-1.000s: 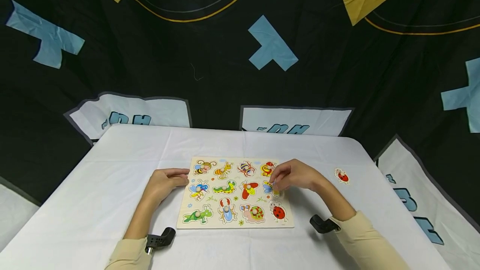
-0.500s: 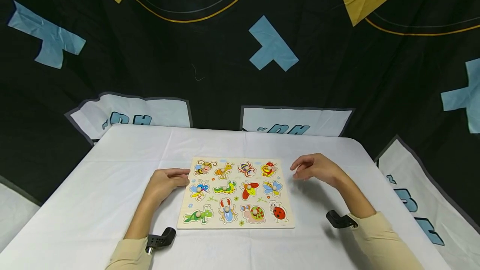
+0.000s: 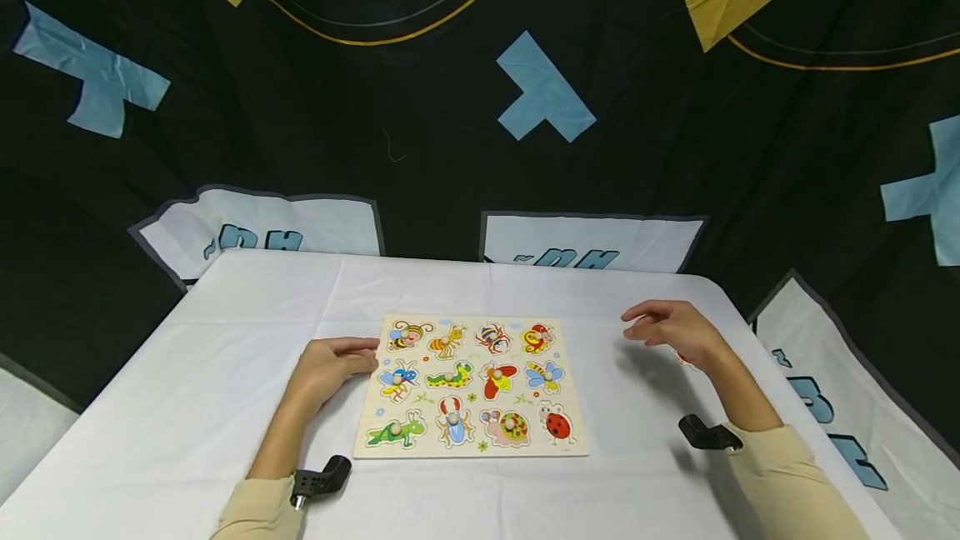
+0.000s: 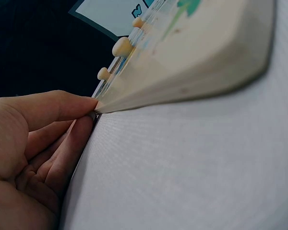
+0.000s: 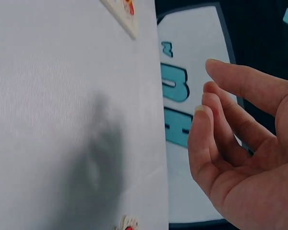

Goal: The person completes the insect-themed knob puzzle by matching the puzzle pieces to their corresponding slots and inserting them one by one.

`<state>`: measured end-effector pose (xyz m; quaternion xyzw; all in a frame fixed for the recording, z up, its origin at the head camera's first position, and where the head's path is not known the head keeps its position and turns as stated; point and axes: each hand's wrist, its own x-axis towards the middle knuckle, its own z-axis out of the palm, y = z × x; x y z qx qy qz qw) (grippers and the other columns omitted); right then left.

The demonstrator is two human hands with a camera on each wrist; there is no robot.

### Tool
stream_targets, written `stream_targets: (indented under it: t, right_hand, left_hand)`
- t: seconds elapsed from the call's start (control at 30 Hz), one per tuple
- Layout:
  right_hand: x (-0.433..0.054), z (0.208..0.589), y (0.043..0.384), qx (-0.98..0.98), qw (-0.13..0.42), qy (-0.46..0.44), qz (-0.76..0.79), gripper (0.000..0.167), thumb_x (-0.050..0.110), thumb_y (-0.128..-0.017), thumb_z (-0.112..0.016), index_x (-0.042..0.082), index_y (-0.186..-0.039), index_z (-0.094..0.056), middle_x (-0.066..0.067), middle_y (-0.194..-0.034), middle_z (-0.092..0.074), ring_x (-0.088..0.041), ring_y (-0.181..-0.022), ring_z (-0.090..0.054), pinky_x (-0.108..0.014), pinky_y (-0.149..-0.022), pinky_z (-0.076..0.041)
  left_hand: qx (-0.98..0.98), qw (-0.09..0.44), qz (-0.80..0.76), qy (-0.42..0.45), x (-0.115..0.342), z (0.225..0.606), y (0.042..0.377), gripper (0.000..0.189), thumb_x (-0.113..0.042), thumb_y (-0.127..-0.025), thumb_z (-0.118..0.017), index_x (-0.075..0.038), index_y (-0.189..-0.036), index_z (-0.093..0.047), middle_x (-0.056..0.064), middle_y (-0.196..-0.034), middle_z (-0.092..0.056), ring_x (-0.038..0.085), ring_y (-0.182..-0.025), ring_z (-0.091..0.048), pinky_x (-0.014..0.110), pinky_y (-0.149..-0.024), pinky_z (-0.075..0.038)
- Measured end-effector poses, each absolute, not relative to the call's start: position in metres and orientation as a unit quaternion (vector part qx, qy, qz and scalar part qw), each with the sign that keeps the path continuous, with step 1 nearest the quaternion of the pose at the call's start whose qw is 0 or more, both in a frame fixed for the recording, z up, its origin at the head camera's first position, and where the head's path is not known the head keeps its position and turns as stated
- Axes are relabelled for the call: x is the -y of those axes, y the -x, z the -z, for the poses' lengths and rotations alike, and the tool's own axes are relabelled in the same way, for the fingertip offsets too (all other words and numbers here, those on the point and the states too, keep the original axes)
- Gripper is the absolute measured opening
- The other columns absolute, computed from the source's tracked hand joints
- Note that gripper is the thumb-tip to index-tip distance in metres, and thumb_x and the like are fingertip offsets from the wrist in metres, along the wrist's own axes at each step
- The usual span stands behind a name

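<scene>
A wooden peg puzzle board (image 3: 420, 451) with several painted insect pieces lies flat on the white-covered table. My left hand (image 3: 322, 369) is at its left edge. In the left wrist view, the thumb and a finger of that hand (image 4: 53, 139) touch the edge of the board (image 4: 201, 62), with small round knobs standing up behind. To the board's right, my right hand (image 3: 672, 330) hovers above the table, fingers loosely bent and holding nothing. Under its wrist a ladybug piece (image 3: 686, 360) is mostly hidden; the right wrist view catches only a sliver of this ladybug piece (image 5: 129, 224).
The white table (image 3: 247, 340) has a rounded far right corner. Beyond it hangs a dark cloth (image 3: 435, 140) with blue and yellow shapes. Each wrist wears a black camera mount, the left mount (image 3: 321, 480) near the board's front corner.
My right hand has left the blue-winged bee piece near the board's right side and moved right, over the loose ladybug piece. The left hand and the board have stayed in place.
</scene>
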<state>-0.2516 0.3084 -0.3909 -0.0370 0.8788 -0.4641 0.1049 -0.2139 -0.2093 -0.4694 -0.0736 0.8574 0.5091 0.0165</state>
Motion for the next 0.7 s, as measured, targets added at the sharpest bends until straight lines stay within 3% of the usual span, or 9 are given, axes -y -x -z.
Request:
stream_targets:
  t: [0.17,0.43,0.7]
  right_hand:
    - [-0.324,0.395,0.253,-0.878,0.097,0.014,0.468,0.048,0.027,-0.092,-0.076,-0.002,-0.129,-0.064,-0.003,-0.107,-0.076,-0.020,-0.101,-0.071,-0.035,-0.090,-0.056]
    - [-0.337,0.401,0.253,-0.880,0.087,-0.030,0.467,0.047,0.029,-0.093,-0.074,0.000,-0.129,-0.065,-0.001,-0.111,-0.076,-0.027,-0.108,-0.067,-0.048,-0.099,-0.052]
    - [-0.348,0.404,0.248,-0.893,0.065,-0.063,0.442,0.050,0.031,-0.098,-0.067,-0.002,-0.134,-0.061,-0.021,-0.134,-0.063,-0.034,-0.113,-0.065,-0.049,-0.101,-0.051]
  left_hand:
    - [-0.857,0.015,-0.511,0.070,0.208,0.470,0.214,0.038,-0.024,-0.086,-0.079,-0.011,-0.121,-0.075,0.001,-0.101,-0.078,0.011,-0.099,-0.064,0.028,-0.089,-0.045]
    - [-0.860,0.014,-0.506,0.074,0.210,0.470,0.215,0.038,-0.025,-0.086,-0.078,-0.012,-0.122,-0.075,0.001,-0.101,-0.078,0.012,-0.100,-0.064,0.028,-0.089,-0.045]
    - [-0.860,0.015,-0.504,0.074,0.210,0.471,0.215,0.038,-0.026,-0.086,-0.078,-0.013,-0.122,-0.075,0.000,-0.101,-0.078,0.011,-0.100,-0.064,0.028,-0.089,-0.045]
